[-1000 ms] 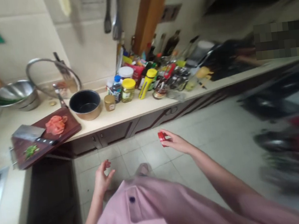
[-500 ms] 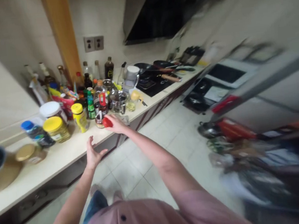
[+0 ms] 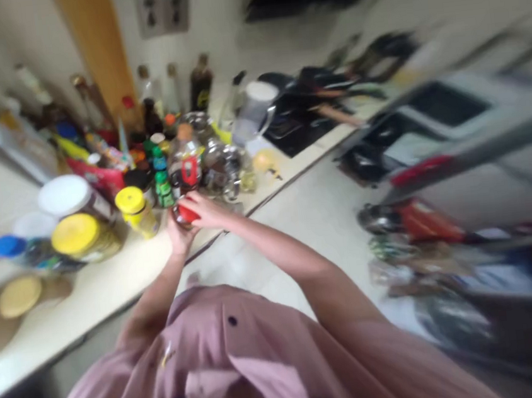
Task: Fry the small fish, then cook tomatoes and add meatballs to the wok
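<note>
In the head view both my hands meet at the counter's front edge around a small jar with a red lid (image 3: 185, 212). My right hand (image 3: 208, 211) is closed over the red lid from the right. My left hand (image 3: 181, 238) wraps the jar's near left side, and most of the jar's body is hidden by the fingers. Just left stands a yellow-capped shaker bottle (image 3: 139, 217). Behind the jar are a green-capped bottle (image 3: 163, 187) and a larger bottle with a red handle (image 3: 189, 169). The view is blurred by motion.
A yellow-lidded jar (image 3: 80, 237), a white-lidded tub (image 3: 69, 197) and a blue-capped bottle (image 3: 12, 246) crowd the counter's left. Right of my hands are glass pots (image 3: 217, 166), a pitcher (image 3: 254, 114) and a stove (image 3: 299, 129). Clutter including a red box (image 3: 428, 226) lies at right.
My left hand, open and apart before, has come up to the jar and closed round it. My right hand stays on the red lid. The camera has tipped down and moved nearer the counter.
</note>
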The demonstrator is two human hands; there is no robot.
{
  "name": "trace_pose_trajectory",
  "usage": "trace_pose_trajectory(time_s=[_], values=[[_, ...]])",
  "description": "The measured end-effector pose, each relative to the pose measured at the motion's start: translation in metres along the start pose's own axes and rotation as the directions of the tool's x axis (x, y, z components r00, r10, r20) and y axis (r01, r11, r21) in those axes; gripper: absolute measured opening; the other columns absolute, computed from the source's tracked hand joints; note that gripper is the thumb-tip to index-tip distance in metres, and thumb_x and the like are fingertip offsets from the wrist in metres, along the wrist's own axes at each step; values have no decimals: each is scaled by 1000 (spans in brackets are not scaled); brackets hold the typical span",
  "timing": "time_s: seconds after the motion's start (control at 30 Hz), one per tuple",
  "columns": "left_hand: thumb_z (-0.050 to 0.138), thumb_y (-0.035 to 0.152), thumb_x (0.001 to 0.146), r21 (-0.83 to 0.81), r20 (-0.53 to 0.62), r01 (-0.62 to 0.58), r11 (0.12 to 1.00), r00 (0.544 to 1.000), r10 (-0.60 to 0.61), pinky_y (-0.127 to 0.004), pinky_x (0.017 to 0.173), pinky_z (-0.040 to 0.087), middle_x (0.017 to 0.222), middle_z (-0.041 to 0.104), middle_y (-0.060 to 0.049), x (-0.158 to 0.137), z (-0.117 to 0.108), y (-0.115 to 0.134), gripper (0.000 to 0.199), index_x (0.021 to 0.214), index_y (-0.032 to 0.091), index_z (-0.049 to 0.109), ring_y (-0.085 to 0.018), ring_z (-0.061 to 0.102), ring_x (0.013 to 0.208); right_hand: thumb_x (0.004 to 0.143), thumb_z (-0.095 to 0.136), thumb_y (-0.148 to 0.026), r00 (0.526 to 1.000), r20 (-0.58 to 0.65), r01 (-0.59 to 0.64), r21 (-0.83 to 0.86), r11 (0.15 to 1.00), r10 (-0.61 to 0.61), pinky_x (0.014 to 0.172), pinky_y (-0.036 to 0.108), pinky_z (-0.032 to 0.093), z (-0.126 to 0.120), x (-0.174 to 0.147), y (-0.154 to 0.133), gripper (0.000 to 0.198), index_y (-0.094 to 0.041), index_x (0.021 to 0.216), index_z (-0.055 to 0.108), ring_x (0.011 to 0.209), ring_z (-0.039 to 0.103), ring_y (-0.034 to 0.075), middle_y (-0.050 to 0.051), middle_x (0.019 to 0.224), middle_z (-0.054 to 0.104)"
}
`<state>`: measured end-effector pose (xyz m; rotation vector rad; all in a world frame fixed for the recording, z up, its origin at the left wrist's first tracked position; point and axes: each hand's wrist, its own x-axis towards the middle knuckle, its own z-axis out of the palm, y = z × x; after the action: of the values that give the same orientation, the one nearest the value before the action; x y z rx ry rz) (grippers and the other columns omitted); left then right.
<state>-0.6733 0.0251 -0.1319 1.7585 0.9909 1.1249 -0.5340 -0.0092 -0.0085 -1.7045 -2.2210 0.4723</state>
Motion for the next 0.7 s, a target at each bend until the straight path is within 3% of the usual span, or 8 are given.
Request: trace_pose_trajectory(time_s=[0.13,0.3,0.4,0.53,0.7], values=[[88,64,52,128,-63,12,992,998,-4,-53,104,47,124,61,-21,2,3,-6,103,130,12,44,-37,62,118,77,70,-22,1000,2,8,105,994,-9,112,49,44,-2,-11,21,71,-21,145,50,131,52,32,14,145,44],[84,49,60,132,41,-122,984,992,117,-49,96,52,120,62,-17,-13,-8,3,86,129,14,48,-33,62,111,82,70,-47,995,-93,64,308,949,-37,110,53,48,-32,-25,43,77,-27,152,43,136,48,33,12,149,44],[82,47,60,147,95,-202,968,977,189,-51,94,52,117,62,-16,-24,-16,22,83,128,15,49,-33,61,107,83,69,-46,992,-6,121,321,939,-125,110,53,48,-50,-25,43,76,-27,151,44,135,50,32,12,148,46],[81,48,59,161,102,-245,956,968,231,-49,91,53,115,61,-16,-32,-21,41,88,131,13,46,-33,62,104,81,71,-39,928,169,281,261,923,-331,114,51,43,-60,-22,34,71,-27,148,50,133,52,30,12,144,50],[81,54,57,101,125,-194,976,975,181,-45,93,52,122,61,-17,-37,-22,55,97,136,13,44,-33,64,108,86,66,-31,838,216,461,213,861,-502,114,49,44,-67,-28,30,66,-28,149,48,135,51,28,12,145,47]])
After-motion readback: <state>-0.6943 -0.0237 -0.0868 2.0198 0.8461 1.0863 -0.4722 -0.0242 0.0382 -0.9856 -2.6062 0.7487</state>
